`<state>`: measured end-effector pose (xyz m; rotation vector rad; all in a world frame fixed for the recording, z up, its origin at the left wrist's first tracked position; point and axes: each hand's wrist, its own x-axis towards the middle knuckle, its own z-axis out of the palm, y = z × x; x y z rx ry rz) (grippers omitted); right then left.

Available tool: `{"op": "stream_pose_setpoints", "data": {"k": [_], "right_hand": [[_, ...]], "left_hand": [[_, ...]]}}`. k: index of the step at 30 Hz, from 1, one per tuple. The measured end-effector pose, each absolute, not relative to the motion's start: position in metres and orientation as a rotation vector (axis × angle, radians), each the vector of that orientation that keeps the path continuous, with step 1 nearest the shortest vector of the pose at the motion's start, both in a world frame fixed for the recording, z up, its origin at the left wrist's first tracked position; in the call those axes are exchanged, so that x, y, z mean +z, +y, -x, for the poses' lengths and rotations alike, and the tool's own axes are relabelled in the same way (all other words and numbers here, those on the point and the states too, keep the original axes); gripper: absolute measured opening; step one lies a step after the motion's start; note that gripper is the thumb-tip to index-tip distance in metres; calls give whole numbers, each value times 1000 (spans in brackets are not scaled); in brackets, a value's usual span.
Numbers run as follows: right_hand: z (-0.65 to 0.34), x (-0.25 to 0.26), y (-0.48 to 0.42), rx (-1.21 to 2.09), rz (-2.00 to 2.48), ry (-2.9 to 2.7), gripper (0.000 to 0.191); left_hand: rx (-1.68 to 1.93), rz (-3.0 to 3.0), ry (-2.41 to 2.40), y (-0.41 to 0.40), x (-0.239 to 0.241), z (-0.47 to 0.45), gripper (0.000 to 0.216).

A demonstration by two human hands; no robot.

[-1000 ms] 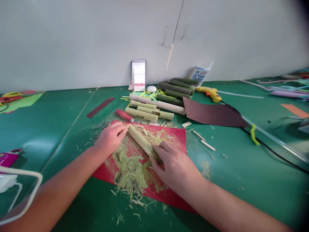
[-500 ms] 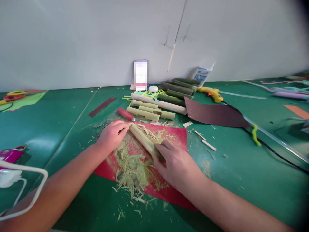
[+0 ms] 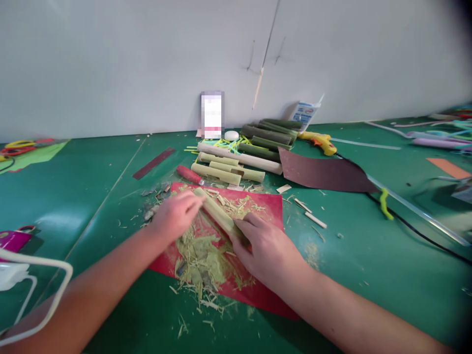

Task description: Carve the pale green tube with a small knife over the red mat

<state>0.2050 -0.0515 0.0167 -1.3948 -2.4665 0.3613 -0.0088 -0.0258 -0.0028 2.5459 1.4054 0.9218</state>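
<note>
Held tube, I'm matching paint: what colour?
The held tube is pale yellowish green, in the head view.

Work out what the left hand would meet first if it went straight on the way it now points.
Most likely the pale tube, near its far end: it lies right by the fingertips of the left hand. Blur and depth leave it unclear whether they touch.

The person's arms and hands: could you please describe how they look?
The bare left hand and bare right hand wear no gloves. The left forearm and right forearm show no sleeve, watch or bracelet. Some fingers are hidden, so rings cannot be judged.
</note>
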Motion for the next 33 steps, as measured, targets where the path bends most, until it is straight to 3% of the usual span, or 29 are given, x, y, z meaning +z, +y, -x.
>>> {"op": "stream_pose_setpoints", "data": {"k": [14,27,33], "right_hand": [[-206,15,-50,349,1380,-2472,23],[-205,16,-51,364,1398,-2460,22],[-206,15,-51,354,1395,-2476,21]], "left_hand": [[790,-2563,1366,-32,-5,5,25],[966,-2518,1534,-25,-6,10,21],[687,-2616,1260,-41,-6,-3,28]]}}
